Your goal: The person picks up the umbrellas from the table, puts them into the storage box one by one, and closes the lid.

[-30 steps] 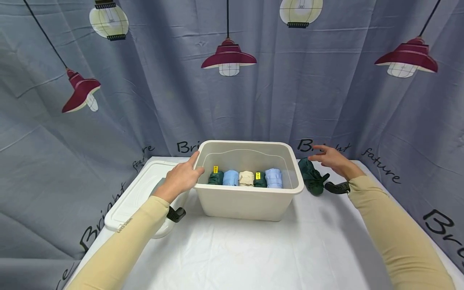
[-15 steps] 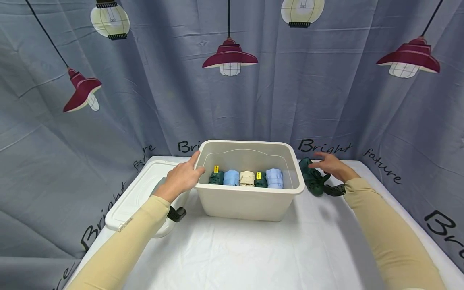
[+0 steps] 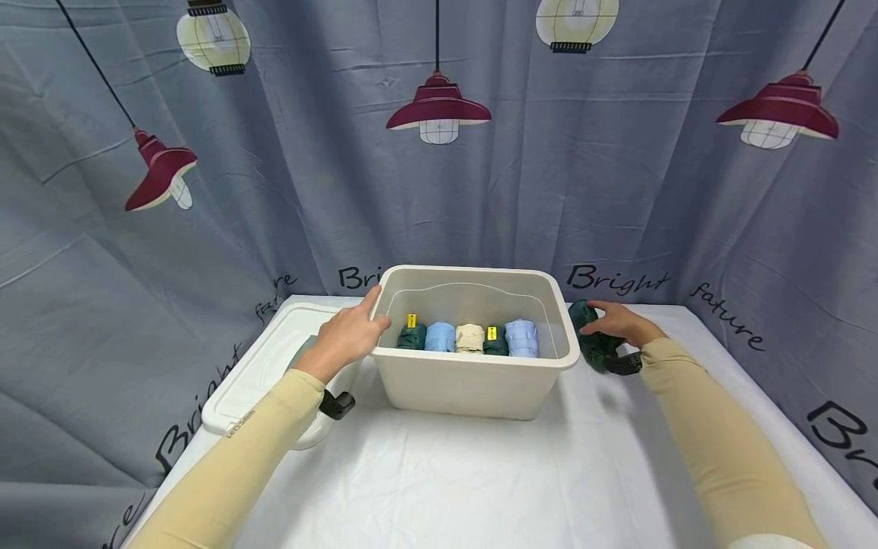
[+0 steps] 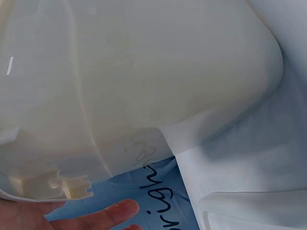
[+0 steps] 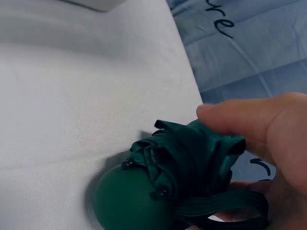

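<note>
A cream plastic storage bin [image 3: 466,385] stands on the table with several rolled bundles [image 3: 469,338] in a row inside. My left hand [image 3: 346,335] holds its left rim, thumb over the edge, fingers outside along the wall; in the left wrist view the fingers [image 4: 103,216] show below the rim. Right of the bin lies a dark green folding umbrella [image 5: 182,158] with loose gathered fabric, a rounded handle [image 5: 129,201] and a strap loop. My right hand [image 3: 620,324] is around its fabric part, thumb on one side and fingers on the other, partly hidden behind strap and cloth.
A white lid [image 3: 264,366] lies at the left, partly under my left forearm. The white-covered table [image 3: 466,480] ends close behind the bin, where a blue-grey printed curtain [image 3: 309,191] hangs. The bundles are green, blue and cream, two with yellow tags.
My right hand has come down and left onto the green umbrella, its fingers closing around it. My left hand stays on the bin rim. The view has shifted slightly.
</note>
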Tool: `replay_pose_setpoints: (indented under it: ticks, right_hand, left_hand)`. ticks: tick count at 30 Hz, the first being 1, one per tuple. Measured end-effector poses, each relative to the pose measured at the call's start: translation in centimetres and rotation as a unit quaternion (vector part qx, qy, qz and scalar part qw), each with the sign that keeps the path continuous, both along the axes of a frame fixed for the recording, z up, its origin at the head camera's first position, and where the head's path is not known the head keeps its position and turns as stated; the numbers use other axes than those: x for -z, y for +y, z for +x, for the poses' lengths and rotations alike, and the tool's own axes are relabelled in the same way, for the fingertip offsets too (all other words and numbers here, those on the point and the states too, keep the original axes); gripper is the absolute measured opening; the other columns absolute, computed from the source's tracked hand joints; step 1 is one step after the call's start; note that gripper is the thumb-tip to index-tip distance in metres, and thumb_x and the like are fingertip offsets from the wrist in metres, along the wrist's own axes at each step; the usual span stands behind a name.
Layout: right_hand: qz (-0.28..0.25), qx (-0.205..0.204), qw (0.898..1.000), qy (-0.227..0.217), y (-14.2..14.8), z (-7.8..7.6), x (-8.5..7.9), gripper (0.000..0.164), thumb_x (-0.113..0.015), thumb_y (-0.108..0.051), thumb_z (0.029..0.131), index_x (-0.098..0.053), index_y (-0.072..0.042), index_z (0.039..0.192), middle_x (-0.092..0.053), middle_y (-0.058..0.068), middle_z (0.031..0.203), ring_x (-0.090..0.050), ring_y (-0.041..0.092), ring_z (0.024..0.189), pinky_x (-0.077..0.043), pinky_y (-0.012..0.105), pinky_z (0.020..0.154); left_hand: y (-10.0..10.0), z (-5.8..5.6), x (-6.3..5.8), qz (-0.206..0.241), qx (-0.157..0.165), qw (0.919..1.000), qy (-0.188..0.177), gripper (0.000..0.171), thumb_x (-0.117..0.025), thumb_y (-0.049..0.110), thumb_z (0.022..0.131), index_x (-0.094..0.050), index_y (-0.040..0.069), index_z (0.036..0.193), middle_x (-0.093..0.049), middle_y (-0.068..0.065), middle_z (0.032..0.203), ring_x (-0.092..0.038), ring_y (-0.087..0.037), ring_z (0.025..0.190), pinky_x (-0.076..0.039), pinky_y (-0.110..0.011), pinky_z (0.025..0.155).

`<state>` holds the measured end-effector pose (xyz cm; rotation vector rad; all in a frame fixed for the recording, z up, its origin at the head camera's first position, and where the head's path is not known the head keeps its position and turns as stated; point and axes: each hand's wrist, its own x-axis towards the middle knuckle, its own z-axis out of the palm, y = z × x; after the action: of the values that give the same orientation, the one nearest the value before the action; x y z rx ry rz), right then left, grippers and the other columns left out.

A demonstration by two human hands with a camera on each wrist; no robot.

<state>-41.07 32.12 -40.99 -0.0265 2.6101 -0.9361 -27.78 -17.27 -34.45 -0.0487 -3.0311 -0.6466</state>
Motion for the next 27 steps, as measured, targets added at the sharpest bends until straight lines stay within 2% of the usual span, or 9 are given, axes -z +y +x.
replay_pose_setpoints:
  ticks: [8, 13, 22, 27]
  right_hand:
    - [0.043, 0.0, 0.999, 0.007, 0.0, -0.74, 0.5, 0.094, -0.068, -0.019, 0.09, -0.008, 0.002, 0.159, -0.011, 0.037, 0.16, -0.022, 0.058, 0.143, -0.027, 0.068, 0.112]
    - [0.059, -0.007, 0.998, 0.018, -0.25, -0.67, 0.56, 0.093, -0.067, -0.016, 0.088, -0.009, 0.005, 0.158, -0.012, 0.038, 0.159, -0.021, 0.057, 0.144, -0.025, 0.067, 0.113]
    - [0.055, -0.003, 0.998, 0.032, -0.51, -0.36, 0.39, 0.094, -0.067, -0.015, 0.086, -0.01, 0.005, 0.158, -0.013, 0.038, 0.159, -0.022, 0.057, 0.143, -0.026, 0.068, 0.112]
    - [0.029, 0.006, 0.999, 0.017, -0.46, -0.38, 0.42, 0.096, -0.066, -0.015, 0.086, -0.006, 0.003, 0.159, -0.009, 0.037, 0.16, -0.021, 0.058, 0.143, -0.028, 0.071, 0.11]
  left_hand:
    - [0.01, 0.04, -0.19, 0.0, -0.002, 1.0, -0.004, 0.073, -0.04, 0.048, 0.098, -0.013, 0.03, 0.163, -0.056, -0.019, 0.143, -0.06, -0.036, 0.12, -0.047, -0.055, 0.087]
    - [0.02, 0.09, -0.07, 0.001, 0.002, 1.0, -0.007, 0.073, -0.039, 0.048, 0.098, -0.012, 0.03, 0.164, -0.056, -0.019, 0.144, -0.059, -0.037, 0.121, -0.047, -0.056, 0.088]
    - [0.01, 0.05, 0.0, 0.002, 0.001, 1.0, -0.004, 0.073, -0.039, 0.048, 0.098, -0.013, 0.031, 0.163, -0.057, -0.019, 0.142, -0.06, -0.038, 0.12, -0.047, -0.057, 0.087]
    - [-0.04, -0.03, 0.06, 0.001, 0.002, 1.0, -0.003, 0.073, -0.039, 0.047, 0.098, -0.014, 0.029, 0.163, -0.056, -0.02, 0.144, -0.059, -0.039, 0.122, -0.047, -0.057, 0.088]
